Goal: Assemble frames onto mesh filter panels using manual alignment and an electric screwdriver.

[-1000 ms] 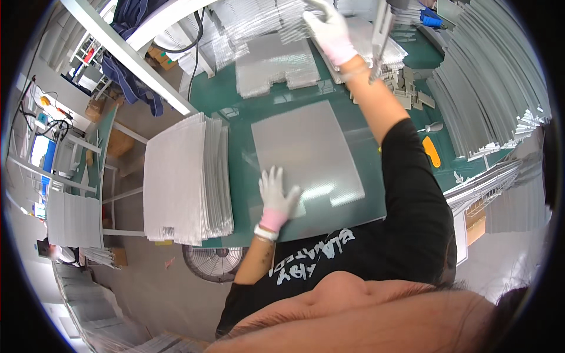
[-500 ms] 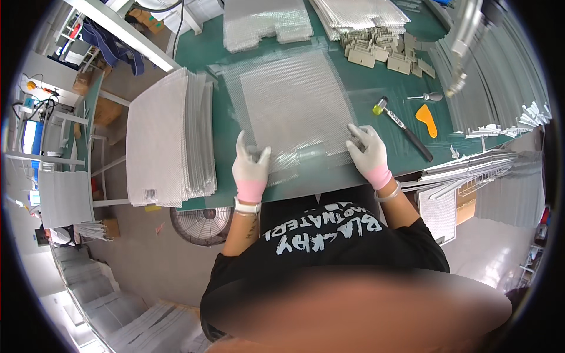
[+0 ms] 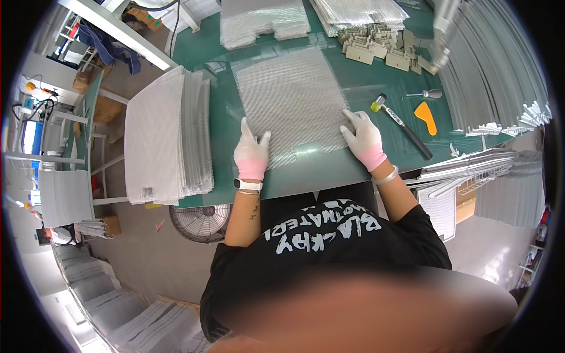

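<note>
A translucent fine-mesh sheet [image 3: 291, 100] with a notch in its near edge lies flat on the green tabletop in front of me. My left hand [image 3: 251, 152], in a white and pink glove, rests at its lower left edge, index finger stretched forward and thumb apart over the sheet. At the lower right edge is my right hand [image 3: 363, 135], gloved alike, its fingers stretched along the rim and thumb spread inward. Neither hand closes around anything. Whether several layers lie under the top mesh is hard to see.
A tall stack of white sheets [image 3: 154, 135] stands at left. To the right lie a mallet [image 3: 406, 126], a screwdriver [image 3: 426, 94] and an orange scraper [image 3: 425, 117]. Behind are beige plastic parts [image 3: 376, 47] and clear notched sheets [image 3: 265, 23]. A floor fan [image 3: 203, 222] sits below.
Two mesh layers that were offset from each other now line up as one outline. Both hands have moved slightly forward, and the right one also a little inward.
</note>
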Demonstrator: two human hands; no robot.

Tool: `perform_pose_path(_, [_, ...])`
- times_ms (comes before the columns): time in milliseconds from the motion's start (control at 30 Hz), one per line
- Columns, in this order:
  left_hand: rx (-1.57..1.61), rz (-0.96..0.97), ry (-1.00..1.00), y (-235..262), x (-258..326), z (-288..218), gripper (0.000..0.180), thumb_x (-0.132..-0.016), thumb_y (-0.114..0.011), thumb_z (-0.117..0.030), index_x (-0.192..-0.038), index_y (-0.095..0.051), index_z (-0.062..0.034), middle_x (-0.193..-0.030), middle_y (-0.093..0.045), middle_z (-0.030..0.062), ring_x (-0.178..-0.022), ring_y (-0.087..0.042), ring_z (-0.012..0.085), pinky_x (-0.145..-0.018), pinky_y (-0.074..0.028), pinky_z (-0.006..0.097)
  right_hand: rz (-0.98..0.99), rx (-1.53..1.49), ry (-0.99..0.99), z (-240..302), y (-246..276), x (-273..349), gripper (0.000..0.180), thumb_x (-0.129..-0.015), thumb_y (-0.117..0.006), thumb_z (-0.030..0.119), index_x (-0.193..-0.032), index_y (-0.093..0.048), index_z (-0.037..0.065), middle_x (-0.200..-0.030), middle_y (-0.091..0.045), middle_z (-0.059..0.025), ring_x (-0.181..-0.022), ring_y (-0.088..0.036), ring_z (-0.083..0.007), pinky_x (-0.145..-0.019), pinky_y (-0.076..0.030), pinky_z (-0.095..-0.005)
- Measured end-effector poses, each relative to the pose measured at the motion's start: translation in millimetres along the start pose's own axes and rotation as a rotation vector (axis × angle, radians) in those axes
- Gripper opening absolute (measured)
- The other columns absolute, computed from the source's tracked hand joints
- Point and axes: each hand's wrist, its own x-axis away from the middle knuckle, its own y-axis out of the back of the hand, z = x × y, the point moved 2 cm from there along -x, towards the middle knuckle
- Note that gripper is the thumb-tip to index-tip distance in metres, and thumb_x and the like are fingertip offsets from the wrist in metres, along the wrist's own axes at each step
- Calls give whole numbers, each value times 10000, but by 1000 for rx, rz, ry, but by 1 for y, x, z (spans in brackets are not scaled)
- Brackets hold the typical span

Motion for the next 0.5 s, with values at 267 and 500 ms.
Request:
perform_pose_path(267, [-30,9,-6,-1,-3,0,755,-866,-675,-329,-1448,-300,-27,-1166,-632,196,-979,-668,310,-827,-522,400,16,139,47,-4,-6,-2,449,-893,-611,272,-1307,-545,113,-1133,-560,-150,-904,-630,-333,-776,-526,-404])
perform_pose_path(500, [18,-35,-63,-3,-11,8,730,-843,-701,-292,-1409,-347,1,-1172,-614,221,-970,-660,335,-838,-520,406,96,152,15,7,3,-7,444,-898,-604,265,-1304,-535,98,-1133,-550,-163,-913,-625,-353,-769,-528,-417])
